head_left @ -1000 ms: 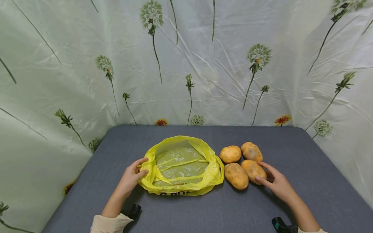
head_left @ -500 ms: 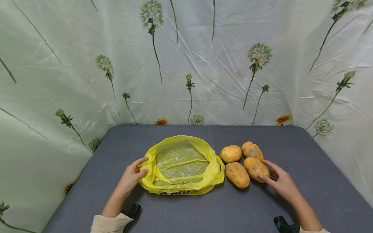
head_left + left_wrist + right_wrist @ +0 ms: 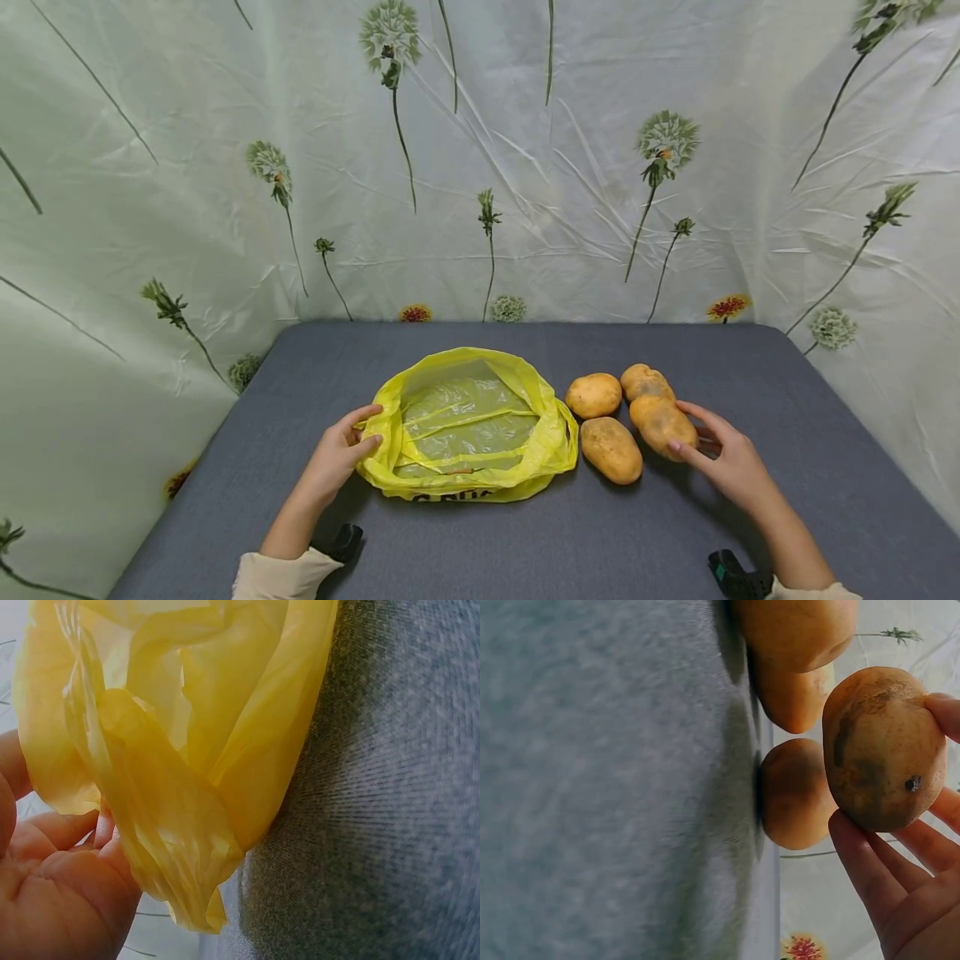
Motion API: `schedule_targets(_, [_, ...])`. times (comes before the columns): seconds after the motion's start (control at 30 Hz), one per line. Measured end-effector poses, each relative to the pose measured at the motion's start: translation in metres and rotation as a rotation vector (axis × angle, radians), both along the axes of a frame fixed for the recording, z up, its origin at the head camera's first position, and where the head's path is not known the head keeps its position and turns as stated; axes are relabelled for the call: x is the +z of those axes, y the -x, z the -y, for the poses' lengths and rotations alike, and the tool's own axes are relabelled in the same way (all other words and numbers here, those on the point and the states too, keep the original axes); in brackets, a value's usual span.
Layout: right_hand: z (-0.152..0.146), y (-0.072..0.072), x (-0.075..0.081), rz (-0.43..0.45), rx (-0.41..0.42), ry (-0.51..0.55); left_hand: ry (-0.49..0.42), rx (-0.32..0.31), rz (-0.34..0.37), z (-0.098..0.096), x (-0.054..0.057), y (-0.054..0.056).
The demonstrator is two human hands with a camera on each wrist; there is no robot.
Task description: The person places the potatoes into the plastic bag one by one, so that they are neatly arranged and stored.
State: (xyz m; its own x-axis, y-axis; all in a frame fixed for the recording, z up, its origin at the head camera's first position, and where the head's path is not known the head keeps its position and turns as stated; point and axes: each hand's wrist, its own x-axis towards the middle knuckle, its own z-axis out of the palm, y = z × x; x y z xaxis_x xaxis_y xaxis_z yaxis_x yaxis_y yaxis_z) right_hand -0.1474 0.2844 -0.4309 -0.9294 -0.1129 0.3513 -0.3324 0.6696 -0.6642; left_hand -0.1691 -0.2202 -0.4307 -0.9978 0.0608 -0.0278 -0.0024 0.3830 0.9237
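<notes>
My right hand (image 3: 726,454) grips a potato (image 3: 663,427) between thumb and fingers. In the right wrist view that potato (image 3: 885,750) is lifted off the table, with a dark spot on its skin. Three more potatoes lie close by: one at the front (image 3: 611,451), one at the back left (image 3: 593,395), and one at the back right (image 3: 647,382), partly covered by the held one. At the left side of a yellow plastic bag (image 3: 551,450), my left hand (image 3: 341,454) holds the rim with thumb and fingers. The bag's mouth gapes upward, and its crumpled edge (image 3: 172,817) fills the left wrist view.
A dark grey table (image 3: 525,550) lies under everything. Behind it and along its sides hangs a pale curtain (image 3: 480,150) printed with flowers. The bag stands directly left of the potatoes. Black wrist bands (image 3: 738,577) sit at both wrists.
My right hand has raised its potato from among the others, moving it slightly right and away from the front potato. My left hand and the bag have stayed put.
</notes>
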Motion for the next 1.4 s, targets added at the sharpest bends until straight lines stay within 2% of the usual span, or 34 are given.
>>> schedule_targets(0.3, [0.006, 0.008, 0.01, -0.071, 0.018, -0.052, -0.002, -0.001, -0.003, 0.001, 0.0, 0.0])
schedule_targets(0.7, [0.031, 0.024, 0.025, -0.142, 0.108, -0.024, -0.01, 0.002, 0.007, 0.001, 0.001, -0.001])
schedule_targets(0.83, [0.042, 0.028, 0.032, -0.136, 0.125, -0.009, -0.011, -0.003, 0.001, 0.001, 0.0, 0.0])
schedule_targets(1.1, [0.061, 0.035, 0.046, -0.063, 0.207, 0.062, 0.0, -0.005, -0.008, 0.002, 0.0, 0.0])
schedule_targets(1.2, [0.067, 0.039, 0.046, -0.073, 0.239, 0.077, -0.01, -0.009, -0.004, 0.002, 0.0, 0.001])
schedule_targets(1.4, [0.088, 0.047, 0.052, -0.098, 0.287, 0.045, -0.03, -0.01, 0.007, 0.001, 0.0, 0.0])
